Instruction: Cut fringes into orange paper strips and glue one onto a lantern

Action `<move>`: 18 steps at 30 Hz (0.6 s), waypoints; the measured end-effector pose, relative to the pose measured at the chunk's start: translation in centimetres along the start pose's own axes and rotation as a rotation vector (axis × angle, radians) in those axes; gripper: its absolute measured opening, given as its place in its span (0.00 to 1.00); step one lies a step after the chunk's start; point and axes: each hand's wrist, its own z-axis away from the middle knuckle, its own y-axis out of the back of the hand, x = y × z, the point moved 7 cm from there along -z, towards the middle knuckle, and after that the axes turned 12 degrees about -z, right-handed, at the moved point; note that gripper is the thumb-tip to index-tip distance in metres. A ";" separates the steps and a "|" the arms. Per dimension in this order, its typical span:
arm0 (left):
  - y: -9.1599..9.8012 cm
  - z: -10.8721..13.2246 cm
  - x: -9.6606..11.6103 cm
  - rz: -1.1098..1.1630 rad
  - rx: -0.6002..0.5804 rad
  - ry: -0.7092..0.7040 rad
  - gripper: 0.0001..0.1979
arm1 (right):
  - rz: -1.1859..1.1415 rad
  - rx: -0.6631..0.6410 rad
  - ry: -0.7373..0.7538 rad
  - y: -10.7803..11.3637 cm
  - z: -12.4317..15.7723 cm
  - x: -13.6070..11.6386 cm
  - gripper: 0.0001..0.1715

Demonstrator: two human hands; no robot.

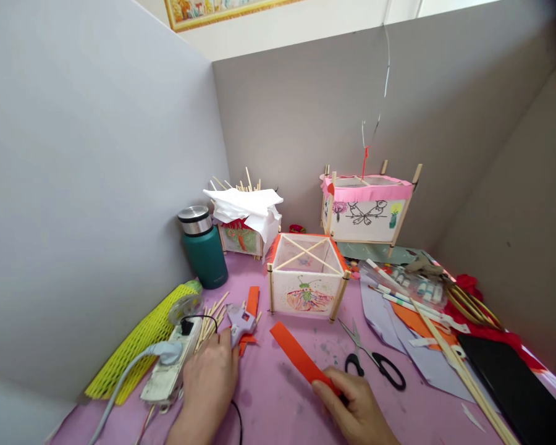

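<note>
My right hand pinches one end of an orange-red paper strip, which points away to the upper left above the table. My left hand is closed around the handle of a pale purple hot glue gun. The gun lies low over the table, beside more orange paper strips and thin wooden sticks. Just beyond both hands stands a small lantern frame of wood and white paper. It has crossed sticks on top, orange edging and a coloured insect drawing on the front.
Black-handled scissors lie open to the right. On the left are a power strip with a plugged cord, yellow foam netting and a green bottle. A pink-edged lantern hangs at the back. Markers and paper crowd the right.
</note>
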 end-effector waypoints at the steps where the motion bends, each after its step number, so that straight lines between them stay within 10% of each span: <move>1: 0.0 -0.1 0.0 0.006 -0.006 -0.005 0.15 | 0.014 0.002 0.013 0.0 0.0 -0.1 0.23; 7: 2.1 -1.7 -0.4 0.050 0.165 -0.019 0.17 | 0.031 0.011 0.019 0.2 0.0 0.1 0.23; 18: 1.7 -5.7 0.4 -0.102 0.063 -0.028 0.15 | 0.083 0.022 0.095 0.5 -0.2 -1.0 0.23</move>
